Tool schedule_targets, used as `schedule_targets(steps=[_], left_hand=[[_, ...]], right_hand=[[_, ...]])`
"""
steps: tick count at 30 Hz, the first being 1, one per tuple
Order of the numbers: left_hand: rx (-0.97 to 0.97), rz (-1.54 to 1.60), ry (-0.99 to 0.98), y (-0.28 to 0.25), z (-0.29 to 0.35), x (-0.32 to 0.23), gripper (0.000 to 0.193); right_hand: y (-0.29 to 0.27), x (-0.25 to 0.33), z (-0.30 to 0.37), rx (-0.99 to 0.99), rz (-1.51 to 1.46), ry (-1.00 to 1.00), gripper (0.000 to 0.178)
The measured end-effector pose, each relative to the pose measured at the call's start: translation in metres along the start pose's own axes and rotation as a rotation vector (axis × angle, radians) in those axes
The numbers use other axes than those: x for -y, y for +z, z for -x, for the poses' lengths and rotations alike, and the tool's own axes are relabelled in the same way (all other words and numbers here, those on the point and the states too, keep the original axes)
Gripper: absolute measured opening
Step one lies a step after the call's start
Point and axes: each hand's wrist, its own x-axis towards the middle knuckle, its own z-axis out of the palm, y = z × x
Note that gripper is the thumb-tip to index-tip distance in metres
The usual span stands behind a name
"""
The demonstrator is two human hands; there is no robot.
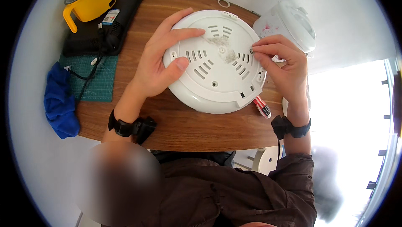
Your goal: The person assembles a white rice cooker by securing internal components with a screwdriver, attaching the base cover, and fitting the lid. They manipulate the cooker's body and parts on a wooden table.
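Note:
A round white appliance (228,78) lies with its vented underside up on the wooden table. Grey clumps of dust (230,56) sit around its centre, and slots fan out in several groups. My left hand (161,55) spans its left rim, with thumb and forefinger spread on the underside and the other fingers around the far-left edge. At the right rim, my right hand (284,57) pinches a small dark piece (251,51) between thumb and fingers just above the slots. That piece is too small to name for certain. A red-and-white striped handle (262,106) shows beneath the lower right edge.
A yellow pot (92,1) stands on a black case (125,15) at the far left. Nearer lie a green cutting mat (100,82), a black cable (88,74) and a blue cloth (60,101). A white flowered container (274,22) is behind my right hand. A pale ring (224,3) lies at the back.

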Motion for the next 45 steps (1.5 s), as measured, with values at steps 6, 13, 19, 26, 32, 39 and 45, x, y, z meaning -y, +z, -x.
schedule_targets(steps=[6,13,19,26,32,39,45], left_hand=[[-0.026,0.046,0.02,0.0,0.0,0.001,0.049],[-0.028,0.061,0.006,0.001,0.0,0.0,0.049],[-0.014,0.029,-0.005,0.001,0.001,0.0,0.053],[0.001,-0.02,-0.005,0.0,0.003,0.001,0.063],[0.0,-0.015,0.004,0.001,0.001,0.003,0.061],[-0.014,0.057,-0.004,0.0,0.0,0.004,0.048],[-0.027,0.088,0.02,0.004,0.0,0.004,0.047]], right_hand=[[-0.006,-0.001,-0.006,0.021,0.179,-0.247,0.013],[-0.009,0.002,-0.007,0.043,0.216,-0.258,0.013],[-0.018,0.003,-0.02,0.188,0.288,-0.392,0.016],[-0.022,0.004,-0.017,0.252,0.208,-0.281,0.022],[-0.019,-0.007,-0.002,0.194,0.094,-0.17,0.025],[-0.01,-0.045,0.052,-0.1,0.131,0.124,0.022],[0.009,-0.084,0.149,0.125,0.504,0.415,0.041]])
